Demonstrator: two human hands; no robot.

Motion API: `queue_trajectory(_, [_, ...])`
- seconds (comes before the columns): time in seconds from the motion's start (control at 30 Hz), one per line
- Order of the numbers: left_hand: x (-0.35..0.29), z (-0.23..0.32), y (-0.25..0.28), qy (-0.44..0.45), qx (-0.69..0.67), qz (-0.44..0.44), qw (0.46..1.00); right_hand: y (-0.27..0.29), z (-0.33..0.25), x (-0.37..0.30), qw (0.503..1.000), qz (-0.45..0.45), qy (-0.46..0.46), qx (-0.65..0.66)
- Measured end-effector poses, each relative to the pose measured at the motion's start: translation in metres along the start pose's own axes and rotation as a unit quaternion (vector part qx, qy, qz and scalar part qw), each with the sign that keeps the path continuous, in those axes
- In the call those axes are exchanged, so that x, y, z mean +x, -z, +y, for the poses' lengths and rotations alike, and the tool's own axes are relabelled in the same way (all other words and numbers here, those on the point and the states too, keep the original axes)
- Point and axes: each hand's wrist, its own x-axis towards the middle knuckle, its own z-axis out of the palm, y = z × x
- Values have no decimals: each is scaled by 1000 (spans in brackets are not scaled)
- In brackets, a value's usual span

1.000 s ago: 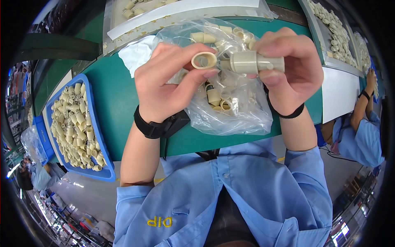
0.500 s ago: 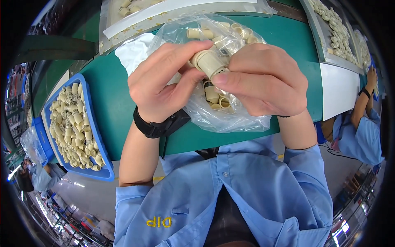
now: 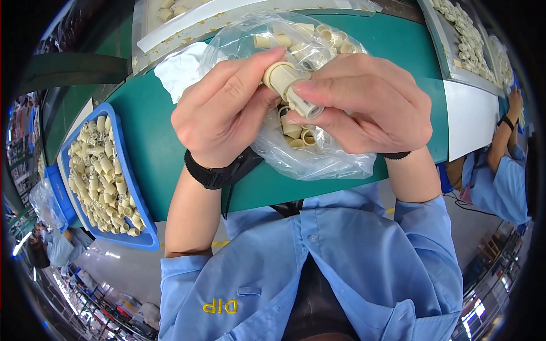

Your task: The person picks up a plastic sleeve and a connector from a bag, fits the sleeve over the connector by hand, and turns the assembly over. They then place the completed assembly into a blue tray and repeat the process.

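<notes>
Over a clear plastic bag [image 3: 341, 165], both my hands meet on small cream plastic parts. My left hand [image 3: 222, 105] pinches a short cream plastic cylinder [image 3: 280, 78] with a flanged end, between thumb and fingertips. Thumb and forefinger of my right hand [image 3: 378, 102] close on a narrower cream cylindrical piece [image 3: 310, 108] with dark marks and a greyish end. The two pieces touch; whether they are joined, I cannot tell. More cream cylinders [image 3: 293, 126] lie in the bag beneath my hands.
A blue tray [image 3: 149, 227] heaped with similar cream parts is at the left. The bag rests on a green tabletop [image 3: 151, 165], beside a white crumpled sheet [image 3: 176, 68]. At the right are a tray of pale parts [image 3: 463, 45] and a co-worker's arm [image 3: 506, 131].
My right fingers have shifted on the parts, and the narrower piece with its greyish end now shows between them. The flanged cylinder has turned slightly and risen a little in my left hand.
</notes>
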Motion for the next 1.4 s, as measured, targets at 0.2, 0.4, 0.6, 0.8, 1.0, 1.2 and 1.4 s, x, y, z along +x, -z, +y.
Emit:
queue_trajectory(0.2, [-1, 2, 0, -8, 16, -1, 1000, 2, 0, -2, 999, -5, -28, 26])
queue_trajectory(0.4, [-1, 12, 2, 17, 31, -3, 999, 2, 0, -1, 996, 3, -46, 71])
queue_trajectory(0.6, [3, 11, 3, 19, 1, -26, 999, -2, 4, -5, 994, 20, -35, 103])
queue_trajectory(0.8, [6, 5, 1, -28, -13, -25, 999, -1, 7, -7, 995, -7, -11, 98])
queue_trajectory(1.0, [2, 8, 7, 28, -85, -49, 995, -4, -2, -5, 937, -14, -225, 267])
queue_trajectory(1.2, [2, 4, 7, 8, -71, -65, 995, -3, -1, -2, 865, -139, -354, 327])
queue_trajectory(1.4, [2, 5, 2, -3, -51, -67, 996, -1, -1, -1, 846, -141, -374, 354])
